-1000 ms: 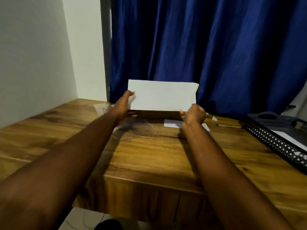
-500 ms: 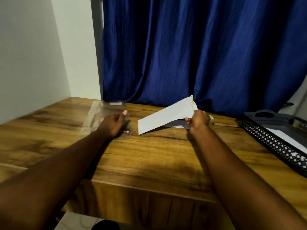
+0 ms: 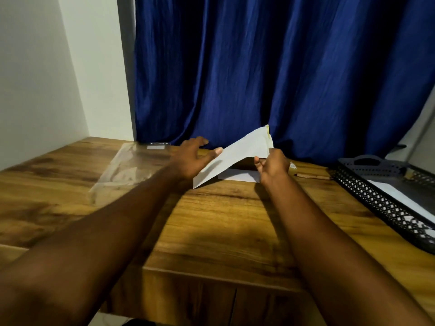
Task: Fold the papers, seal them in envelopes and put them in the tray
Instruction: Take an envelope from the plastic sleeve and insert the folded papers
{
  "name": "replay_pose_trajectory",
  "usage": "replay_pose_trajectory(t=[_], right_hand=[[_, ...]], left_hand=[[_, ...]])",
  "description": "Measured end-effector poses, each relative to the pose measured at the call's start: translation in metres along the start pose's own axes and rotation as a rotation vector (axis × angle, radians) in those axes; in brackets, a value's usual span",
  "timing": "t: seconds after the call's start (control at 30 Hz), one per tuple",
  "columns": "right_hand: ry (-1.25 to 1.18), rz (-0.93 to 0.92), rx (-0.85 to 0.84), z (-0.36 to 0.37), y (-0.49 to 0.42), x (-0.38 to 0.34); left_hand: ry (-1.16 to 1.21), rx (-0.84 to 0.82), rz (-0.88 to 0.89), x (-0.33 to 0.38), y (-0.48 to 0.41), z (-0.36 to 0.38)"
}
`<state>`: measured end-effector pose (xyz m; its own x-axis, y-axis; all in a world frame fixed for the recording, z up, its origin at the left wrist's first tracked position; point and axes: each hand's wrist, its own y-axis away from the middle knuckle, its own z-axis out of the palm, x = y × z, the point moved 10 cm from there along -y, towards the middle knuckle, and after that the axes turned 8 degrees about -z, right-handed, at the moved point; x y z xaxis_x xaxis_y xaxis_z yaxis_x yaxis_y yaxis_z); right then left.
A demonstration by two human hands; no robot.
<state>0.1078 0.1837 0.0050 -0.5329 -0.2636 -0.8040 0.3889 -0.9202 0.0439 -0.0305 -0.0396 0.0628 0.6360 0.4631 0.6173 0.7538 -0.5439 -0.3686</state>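
Note:
A white envelope [image 3: 237, 156] with a yellowish strip along its top edge slants over the far middle of the wooden table [image 3: 223, 227], its lower left corner near the wood. My right hand [image 3: 271, 167] pinches its right end. My left hand [image 3: 195, 160] is at its left part, thumb against the paper and the other fingers spread behind it. A folded white paper [image 3: 237, 176] lies flat under the envelope. The black mesh tray [image 3: 381, 203] at the right edge holds a white envelope [image 3: 402, 197].
A clear plastic sleeve [image 3: 131, 168] lies on the table to the left of my hands. A pencil [image 3: 313, 176] rests between the papers and the tray. A blue curtain [image 3: 270, 74] hangs behind the table and a white wall stands at the left.
My left hand let go of the envelope, touched the plastic sleeve, then came back right to the envelope. My right hand lowered the envelope from upright to slanting.

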Motion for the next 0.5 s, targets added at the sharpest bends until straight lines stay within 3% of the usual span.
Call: replay_pose_trajectory(t=[0.1, 0.2, 0.5], right_hand=[[-0.012, 0.018, -0.031, 0.004, -0.001, -0.002], [0.095, 0.01, -0.1, 0.003, -0.005, -0.005], [0.7, -0.09, -0.371, -0.01, -0.027, -0.009]], left_hand=[[0.029, -0.237, 0.037, 0.039, -0.012, 0.041], [-0.054, -0.356, 0.079, 0.06, -0.018, 0.076], [-0.237, -0.328, 0.142, 0.049, -0.023, 0.118]])
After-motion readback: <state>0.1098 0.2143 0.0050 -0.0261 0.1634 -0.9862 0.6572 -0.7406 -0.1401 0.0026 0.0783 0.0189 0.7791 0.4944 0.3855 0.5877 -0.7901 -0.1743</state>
